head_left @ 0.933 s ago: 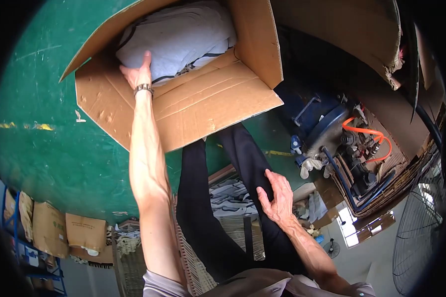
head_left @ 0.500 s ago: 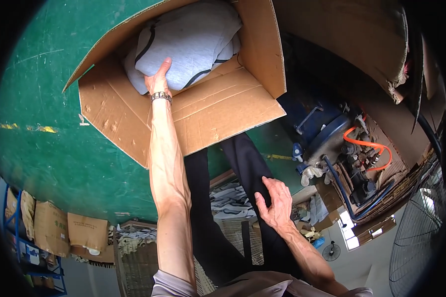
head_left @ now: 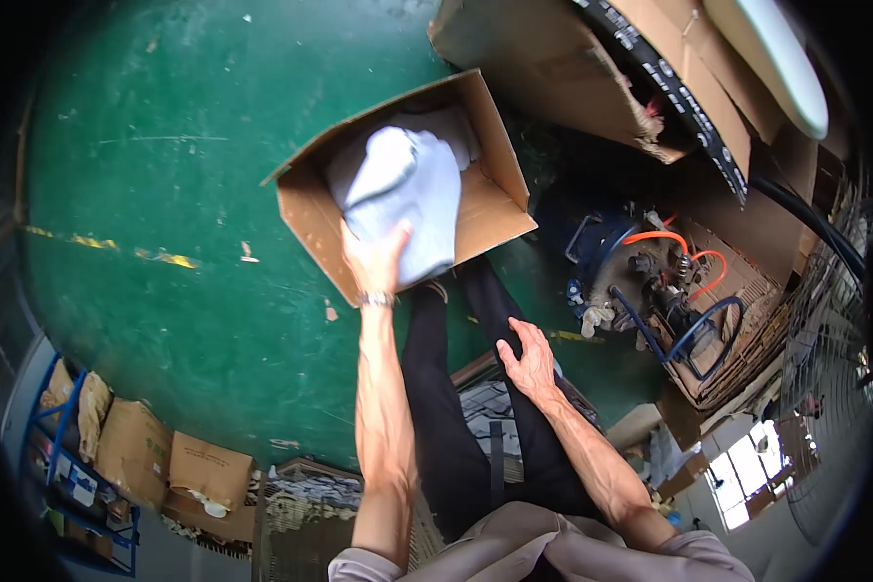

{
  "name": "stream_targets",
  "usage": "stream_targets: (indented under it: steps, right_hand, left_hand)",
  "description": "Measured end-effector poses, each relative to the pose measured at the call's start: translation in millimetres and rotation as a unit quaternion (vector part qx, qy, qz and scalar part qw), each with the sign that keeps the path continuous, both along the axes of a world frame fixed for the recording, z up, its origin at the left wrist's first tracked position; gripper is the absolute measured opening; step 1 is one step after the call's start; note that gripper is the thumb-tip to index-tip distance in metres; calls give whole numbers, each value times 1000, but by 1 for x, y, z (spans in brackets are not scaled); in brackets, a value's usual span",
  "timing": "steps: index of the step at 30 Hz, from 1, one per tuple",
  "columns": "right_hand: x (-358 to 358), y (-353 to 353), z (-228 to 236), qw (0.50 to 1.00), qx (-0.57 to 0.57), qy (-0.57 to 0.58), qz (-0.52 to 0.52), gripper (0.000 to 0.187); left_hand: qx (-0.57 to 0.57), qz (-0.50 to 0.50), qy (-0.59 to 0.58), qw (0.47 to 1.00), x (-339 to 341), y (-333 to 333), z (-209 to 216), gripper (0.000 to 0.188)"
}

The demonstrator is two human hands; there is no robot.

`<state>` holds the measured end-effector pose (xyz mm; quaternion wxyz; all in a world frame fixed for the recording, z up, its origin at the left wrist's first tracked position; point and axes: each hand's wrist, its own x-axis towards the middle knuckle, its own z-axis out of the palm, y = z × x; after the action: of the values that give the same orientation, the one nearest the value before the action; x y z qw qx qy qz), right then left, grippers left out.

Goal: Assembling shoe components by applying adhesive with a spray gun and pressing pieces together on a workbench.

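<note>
A folded bundle of light grey cloth (head_left: 422, 209) with a dark edging is in the grip of my left hand (head_left: 371, 254). The thumb lies over the bundle's near side, and the other fingers are mostly hidden behind it. The bundle hangs at the near opening of a cardboard box (head_left: 495, 209), partly over its near flap. More grey cloth (head_left: 456, 134) lies deeper in the box. My right hand (head_left: 529, 359) rests on my right leg near the knee, fingers stretched and holding nothing.
The box stands on a green floor (head_left: 165, 194) with a worn yellow stripe. To the right are a blue machine with an orange hose (head_left: 660, 236) and large torn cardboard (head_left: 563, 68). Cartons (head_left: 209, 470), a blue rack (head_left: 53, 427) and a wire fan guard (head_left: 824, 388) stand around me.
My left hand has drawn the grey cloth up and toward me, to the box's near edge. The view has risen, so the box looks smaller. My right hand stays on my leg.
</note>
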<state>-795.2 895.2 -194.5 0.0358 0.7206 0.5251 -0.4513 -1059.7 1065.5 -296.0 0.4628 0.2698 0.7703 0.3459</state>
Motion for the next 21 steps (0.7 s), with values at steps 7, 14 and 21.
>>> stream_targets:
  steps: [7, 14, 21]
  right_hand:
    - [-45, 30, 120, 724, -210, 400, -522, 79]
    - [0, -44, 225, 614, -121, 546, -557, 63]
    - [81, -377, 407, 525, 84, 634, -562, 61]
  left_hand:
    - [2, -159, 136, 978, 51, -79, 297, 55]
    - [202, -377, 125, 895, 108, -162, 475, 45]
    - [379, -517, 66, 764, 133, -226, 570, 45]
